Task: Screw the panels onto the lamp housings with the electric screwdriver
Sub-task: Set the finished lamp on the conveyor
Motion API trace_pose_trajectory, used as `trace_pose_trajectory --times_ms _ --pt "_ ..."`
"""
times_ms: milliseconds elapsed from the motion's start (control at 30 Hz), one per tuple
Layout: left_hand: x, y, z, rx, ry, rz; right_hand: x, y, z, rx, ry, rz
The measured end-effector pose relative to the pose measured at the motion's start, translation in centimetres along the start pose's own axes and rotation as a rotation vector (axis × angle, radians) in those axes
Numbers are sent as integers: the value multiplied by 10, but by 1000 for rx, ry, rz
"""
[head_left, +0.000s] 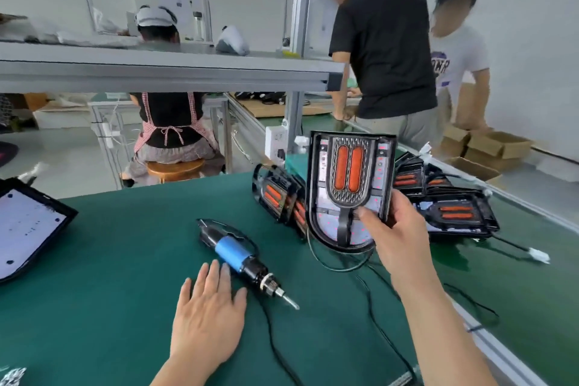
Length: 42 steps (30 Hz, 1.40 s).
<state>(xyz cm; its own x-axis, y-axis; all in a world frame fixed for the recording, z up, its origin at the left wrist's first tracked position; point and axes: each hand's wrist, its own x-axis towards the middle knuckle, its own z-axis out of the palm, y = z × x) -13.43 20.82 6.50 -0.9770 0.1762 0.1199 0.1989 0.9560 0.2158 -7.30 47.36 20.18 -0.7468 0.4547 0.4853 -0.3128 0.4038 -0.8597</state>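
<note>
Grips the lamp housing (349, 185) upright in the right hand (398, 235), thumb pressed on its lower front. Rests the left hand (208, 313) flat, fingers straight, on the green mat (109, 276), fingertips (225, 268) touching the electric screwdriver (238, 254).

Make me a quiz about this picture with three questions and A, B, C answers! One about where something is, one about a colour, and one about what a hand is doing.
1. Where is the electric screwdriver? A in a bucket; B on the green table beside the left hand; C in a drawer.
2. What colour is the band round its grip? A red; B yellow; C blue.
3. What is the right hand doing? A holding up a lamp housing; B lying flat; C waving, empty.

Answers:
1 B, it lies on the green table by the flat left hand's fingertips.
2 C, the middle of the tool is blue.
3 A, its fingers and thumb grip the housing's lower part, lifted above the table.
</note>
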Motion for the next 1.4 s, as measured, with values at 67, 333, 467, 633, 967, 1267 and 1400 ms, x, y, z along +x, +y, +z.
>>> trace_pose_trajectory --times_ms 67,333,467,633,967,1267,1400 --pt "3 1 -3 -40 -3 16 9 13 -15 -3 116 25" --pt "16 6 -15 -175 -38 50 36 85 -73 14 529 197" --pt "17 8 -17 -176 -43 39 43 126 -94 -10 691 337" --pt "17 8 -16 -154 -35 28 47 161 -113 -129 835 464" --pt "10 8 -14 -94 -14 10 67 176 -123 -291 647 741" --pt "1 5 -8 -20 -14 -6 59 173 -130 -214 542 794" --pt "-2 5 -7 -6 -28 -25 48 167 -122 -264 585 829"
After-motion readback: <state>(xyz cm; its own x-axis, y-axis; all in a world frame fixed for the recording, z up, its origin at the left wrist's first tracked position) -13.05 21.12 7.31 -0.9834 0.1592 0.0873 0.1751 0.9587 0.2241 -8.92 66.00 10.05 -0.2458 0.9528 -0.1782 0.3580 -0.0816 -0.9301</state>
